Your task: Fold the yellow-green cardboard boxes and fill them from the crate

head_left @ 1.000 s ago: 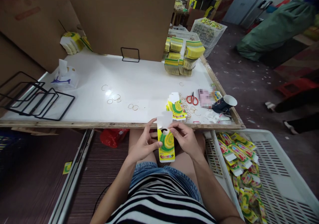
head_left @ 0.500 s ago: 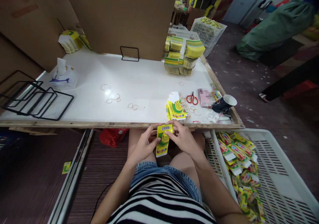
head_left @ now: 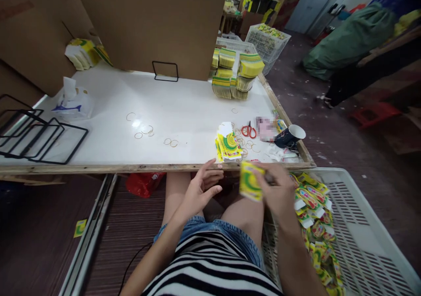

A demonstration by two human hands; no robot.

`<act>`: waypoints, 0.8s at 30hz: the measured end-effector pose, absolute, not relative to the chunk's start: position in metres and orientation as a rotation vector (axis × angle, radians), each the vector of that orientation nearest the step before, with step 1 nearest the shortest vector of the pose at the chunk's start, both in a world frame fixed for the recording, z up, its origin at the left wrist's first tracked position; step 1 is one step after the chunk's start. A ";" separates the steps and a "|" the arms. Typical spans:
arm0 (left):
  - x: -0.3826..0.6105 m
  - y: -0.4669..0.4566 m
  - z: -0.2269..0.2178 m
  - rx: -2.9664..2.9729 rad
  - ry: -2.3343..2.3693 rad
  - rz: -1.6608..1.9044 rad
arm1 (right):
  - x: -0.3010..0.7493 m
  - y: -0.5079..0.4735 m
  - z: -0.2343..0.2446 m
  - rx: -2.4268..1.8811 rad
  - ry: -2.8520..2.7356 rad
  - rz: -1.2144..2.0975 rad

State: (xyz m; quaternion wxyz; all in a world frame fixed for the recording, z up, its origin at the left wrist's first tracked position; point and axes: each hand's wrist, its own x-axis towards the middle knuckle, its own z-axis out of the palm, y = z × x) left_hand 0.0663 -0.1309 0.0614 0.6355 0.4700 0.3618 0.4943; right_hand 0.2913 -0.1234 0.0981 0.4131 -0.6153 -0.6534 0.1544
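Observation:
My right hand [head_left: 276,186] is closed on a yellow and green printed packet [head_left: 250,181], smeared by motion, above my right thigh. My left hand [head_left: 204,187] holds nothing, its fingers apart over my lap, just below the table's front edge. A small pile of flat yellow packets with white flaps [head_left: 229,144] lies on the table beyond both hands. To the right of my right hand, a white plastic crate [head_left: 362,219] holds many similar yellow packets [head_left: 317,239].
On the white table [head_left: 108,138] are rubber bands [head_left: 171,143], red-handled scissors [head_left: 249,130], a dark mug [head_left: 289,136], a tissue pack [head_left: 74,103] and black wire racks [head_left: 49,140]. Bundled card stacks [head_left: 230,87] stand at the back right. A person's leg [head_left: 348,83] shows at right.
My right hand has moved right, toward the crate, carrying the packet. My left hand has let go of it and opened. The view has shifted slightly.

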 end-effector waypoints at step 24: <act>0.057 -0.120 0.041 0.818 0.769 1.265 | 0.236 -0.099 0.043 -1.204 -0.927 1.280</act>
